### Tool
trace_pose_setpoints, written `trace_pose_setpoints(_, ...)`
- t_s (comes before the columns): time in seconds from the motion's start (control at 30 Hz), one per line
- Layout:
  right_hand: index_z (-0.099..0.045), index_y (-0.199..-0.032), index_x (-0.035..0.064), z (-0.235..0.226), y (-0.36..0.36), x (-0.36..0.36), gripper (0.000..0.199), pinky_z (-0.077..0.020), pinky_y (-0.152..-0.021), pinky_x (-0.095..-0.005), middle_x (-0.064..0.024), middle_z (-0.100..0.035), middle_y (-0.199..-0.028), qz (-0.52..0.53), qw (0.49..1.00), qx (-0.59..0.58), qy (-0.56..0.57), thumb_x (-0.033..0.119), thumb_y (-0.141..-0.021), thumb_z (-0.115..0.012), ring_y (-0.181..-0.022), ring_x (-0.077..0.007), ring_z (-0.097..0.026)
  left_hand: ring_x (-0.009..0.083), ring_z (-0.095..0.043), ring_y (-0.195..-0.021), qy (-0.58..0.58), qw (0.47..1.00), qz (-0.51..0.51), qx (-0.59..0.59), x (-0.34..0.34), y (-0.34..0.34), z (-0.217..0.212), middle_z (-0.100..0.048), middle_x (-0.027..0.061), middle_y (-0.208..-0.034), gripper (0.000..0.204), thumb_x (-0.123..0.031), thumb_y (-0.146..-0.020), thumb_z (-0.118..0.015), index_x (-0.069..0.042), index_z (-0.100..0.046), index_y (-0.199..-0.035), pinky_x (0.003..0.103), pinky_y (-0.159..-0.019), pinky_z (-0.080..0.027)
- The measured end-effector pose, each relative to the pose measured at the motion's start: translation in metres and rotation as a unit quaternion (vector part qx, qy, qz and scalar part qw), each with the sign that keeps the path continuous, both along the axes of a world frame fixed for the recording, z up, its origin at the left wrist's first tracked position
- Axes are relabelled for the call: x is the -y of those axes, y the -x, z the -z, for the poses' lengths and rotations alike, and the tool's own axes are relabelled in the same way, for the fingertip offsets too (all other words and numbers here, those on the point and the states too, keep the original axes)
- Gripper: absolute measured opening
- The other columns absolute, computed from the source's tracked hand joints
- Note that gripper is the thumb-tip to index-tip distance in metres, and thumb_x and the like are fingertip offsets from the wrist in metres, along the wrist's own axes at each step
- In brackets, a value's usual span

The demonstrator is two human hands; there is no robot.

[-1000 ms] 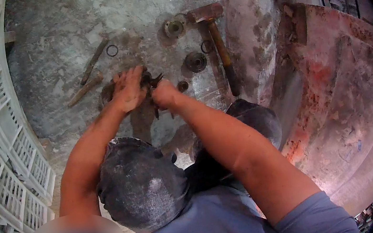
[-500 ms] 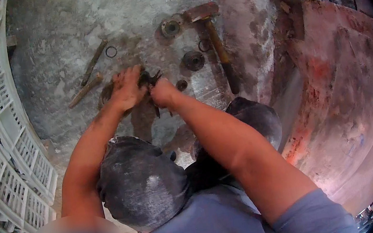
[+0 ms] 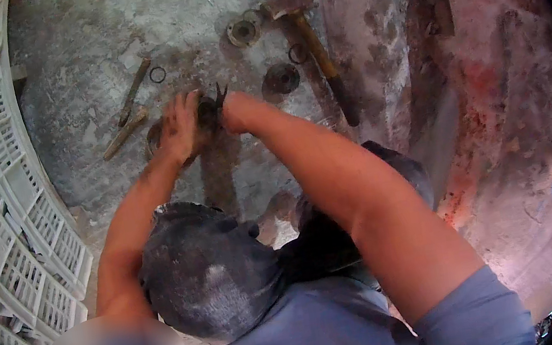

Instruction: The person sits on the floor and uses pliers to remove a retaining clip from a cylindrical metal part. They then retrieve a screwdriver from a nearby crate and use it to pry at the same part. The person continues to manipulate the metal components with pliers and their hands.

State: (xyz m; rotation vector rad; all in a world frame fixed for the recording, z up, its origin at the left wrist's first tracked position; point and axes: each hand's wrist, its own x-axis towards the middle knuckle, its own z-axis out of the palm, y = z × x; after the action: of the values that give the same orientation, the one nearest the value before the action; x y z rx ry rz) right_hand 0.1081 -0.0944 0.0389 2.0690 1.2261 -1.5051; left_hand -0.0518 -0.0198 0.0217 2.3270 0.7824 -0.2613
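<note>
My left hand (image 3: 178, 127) rests over a dark, greasy round metal part (image 3: 207, 115) on the floor, its fingers curled against the side. Most of that part is hidden beneath the hand. Close on its right, my right hand (image 3: 238, 113) is closed round what look like pliers; two thin dark jaws (image 3: 221, 95) stick out past the fist, slightly spread, at the part's edge. The handles are out of sight inside the fist.
A sledgehammer (image 3: 315, 49) lies to the right, near a dark flanged disc (image 3: 281, 79) and a paler flange (image 3: 243, 33). Left of centre are a thin ring (image 3: 157, 74), a dark bar (image 3: 134, 92) and a wooden stick (image 3: 125, 134). White plastic crates (image 3: 17, 161) line the left; a large curved, reddish body (image 3: 505, 131) fills the right.
The plier jaws now point more away from me, with their tips spread. My right forearm covers the small dark piece seen beside it before. The whole view has shifted slightly.
</note>
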Motion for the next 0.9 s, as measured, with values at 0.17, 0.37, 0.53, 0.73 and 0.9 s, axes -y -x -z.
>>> trace_pose_setpoints(0.17,-0.070,-0.108,0.0058,-0.015,-0.008,-0.009,0.028,-0.0532,-0.086,-0.0466,-0.0147,-0.069,-0.112,0.034,0.999,0.013,-0.007,0.018,-0.082,-0.066,-0.104,-0.0322,-0.067,0.0420,-0.041,-0.126,0.010,0.999,0.045,0.001,-0.014,-0.001,0.004,-0.042,0.0209,-0.137,0.079,-0.034,-0.075,-0.076,-0.006,-0.039,-0.139,0.047,-0.109,-0.035)
trace_pose_setpoints(0.37,-0.073,-0.095,0.0037,0.023,0.012,0.054,0.026,-0.0539,-0.077,-0.0445,-0.0172,-0.071,-0.098,-0.049,0.997,0.006,-0.051,0.023,-0.080,-0.064,-0.093,-0.0341,-0.069,0.0414,-0.045,-0.125,0.020,0.999,0.041,-0.010,-0.012,-0.009,0.005,-0.046,0.0208,-0.134,0.074,-0.028,-0.077,-0.074,-0.006,-0.040,-0.139,0.047,-0.110,-0.035)
trace_pose_setpoints(0.53,-0.070,-0.108,-0.0006,0.015,-0.038,-0.004,0.033,-0.0517,-0.089,-0.0461,-0.0201,-0.067,-0.118,-0.007,0.981,-0.140,0.137,0.014,-0.080,-0.062,-0.111,-0.0342,-0.064,0.0412,-0.037,-0.134,0.021,0.998,0.031,-0.050,-0.001,0.013,0.007,-0.037,0.0202,-0.145,0.081,-0.030,-0.076,-0.076,-0.005,-0.036,-0.143,0.046,-0.112,-0.034)
trace_pose_setpoints(0.73,-0.070,-0.107,-0.0013,-0.007,-0.012,0.029,0.035,-0.0519,-0.090,-0.0446,-0.0214,-0.066,-0.117,0.115,0.991,-0.018,0.069,0.018,-0.080,-0.059,-0.109,-0.0380,-0.064,0.0424,-0.036,-0.132,0.099,0.992,-0.031,-0.066,-0.024,-0.024,-0.028,-0.036,0.0203,-0.144,0.088,-0.036,-0.070,-0.080,-0.003,-0.038,-0.140,0.048,-0.110,-0.034)
trace_pose_setpoints(0.9,-0.069,-0.108,-0.0015,-0.010,0.000,0.036,0.038,-0.0511,-0.093,-0.0439,-0.0223,-0.065,-0.119,0.149,0.987,-0.021,0.055,0.023,-0.081,-0.060,-0.112,-0.0371,-0.062,0.0403,-0.041,-0.127,0.055,0.996,-0.062,0.028,-0.019,-0.007,-0.003,-0.043,0.0200,-0.133,0.084,-0.038,-0.067,-0.081,-0.005,-0.043,-0.134,0.048,-0.107,-0.037)
